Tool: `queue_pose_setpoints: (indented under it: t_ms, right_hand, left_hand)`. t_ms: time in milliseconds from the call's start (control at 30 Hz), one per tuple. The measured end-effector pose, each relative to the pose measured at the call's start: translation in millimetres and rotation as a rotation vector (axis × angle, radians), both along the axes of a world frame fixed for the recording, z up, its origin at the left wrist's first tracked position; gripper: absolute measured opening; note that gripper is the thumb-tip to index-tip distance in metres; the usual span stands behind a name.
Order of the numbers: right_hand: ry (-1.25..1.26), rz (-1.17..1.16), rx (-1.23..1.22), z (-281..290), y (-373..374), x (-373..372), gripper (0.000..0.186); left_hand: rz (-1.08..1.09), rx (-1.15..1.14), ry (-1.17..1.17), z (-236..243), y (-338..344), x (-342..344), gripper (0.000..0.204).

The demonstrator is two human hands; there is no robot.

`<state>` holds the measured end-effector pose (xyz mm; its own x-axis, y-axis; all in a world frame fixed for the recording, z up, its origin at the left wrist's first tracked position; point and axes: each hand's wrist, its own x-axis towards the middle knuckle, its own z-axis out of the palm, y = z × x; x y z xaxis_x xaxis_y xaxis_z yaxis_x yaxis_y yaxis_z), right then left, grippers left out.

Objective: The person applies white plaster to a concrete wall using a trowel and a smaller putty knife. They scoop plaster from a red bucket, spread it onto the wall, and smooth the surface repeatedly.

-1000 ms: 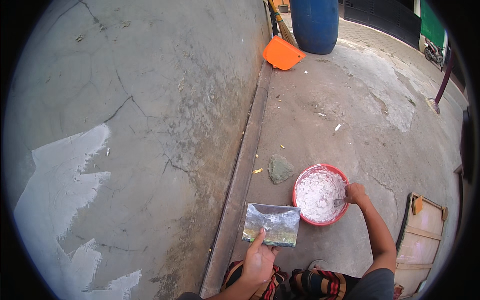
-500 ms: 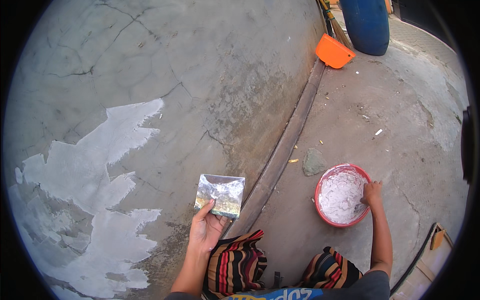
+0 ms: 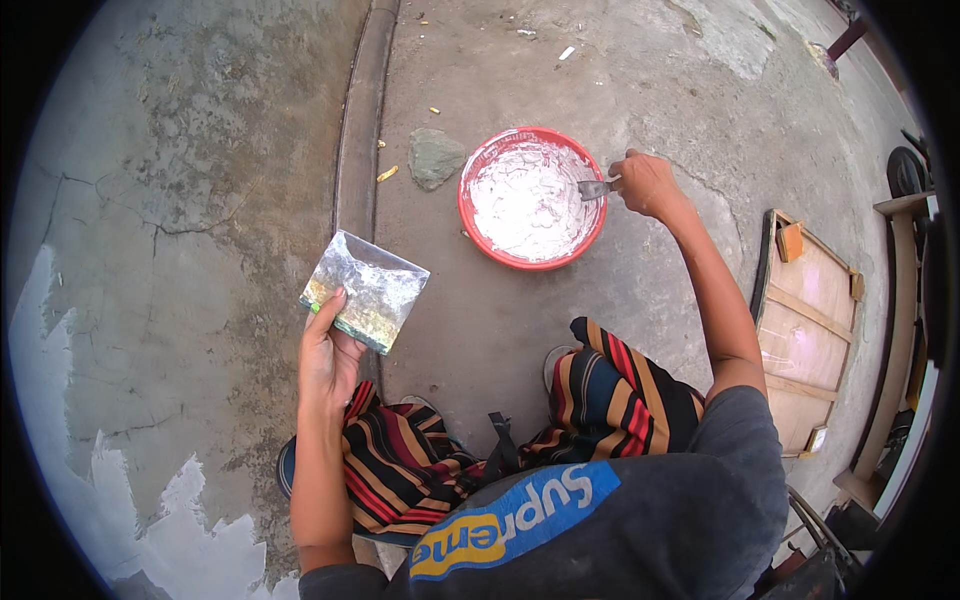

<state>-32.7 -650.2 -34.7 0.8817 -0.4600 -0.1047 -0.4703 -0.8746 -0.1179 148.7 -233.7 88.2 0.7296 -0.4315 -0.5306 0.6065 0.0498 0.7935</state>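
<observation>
Beside the wall [image 3: 210,310], I record a red bowl [image 3: 530,264] holding white paste [image 3: 525,205]. The right hand [image 3: 645,184]'s grip clasps a scraper [image 3: 594,190], blade over the paste; the left hand [image 3: 328,348] pinches a square board [image 3: 375,285]. White coating [image 3: 190,545] covers the wall partly; cracked grey stretches are bare.

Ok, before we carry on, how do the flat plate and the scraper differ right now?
The flat plate is broad and rectangular; the scraper shows only a small, narrow blade.
The flat plate is mottled white, grey and yellowish-green; the scraper's blade looks grey.
The flat plate is clear of the red bowl; the scraper reaches over its right rim.
Both are hand-held: plate left, scraper right.
</observation>
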Motion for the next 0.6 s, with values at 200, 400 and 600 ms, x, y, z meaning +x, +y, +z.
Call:
queue_pose_setpoints:
  t_ms: [200, 400, 600]
  right_hand:
    - [0.173, -0.138, 0.269, -3.9, -3.6, -41.3, 0.019]
    - [0.077, -0.126, 0.061, 50.0, 20.1, -40.0, 0.025]
    - [-0.059, 0.024, 0.035, 7.9, 48.2, -49.4, 0.033]
  left_hand:
    - [-0.070, -0.023, -0.001, -5.7, 0.3, 9.6, 0.036]
    - [-0.044, -0.070, 0.035, 0.5, 4.9, 10.8, 0.035]
    - [-0.003, -0.089, 0.092, 4.4, 8.2, 8.3, 0.035]
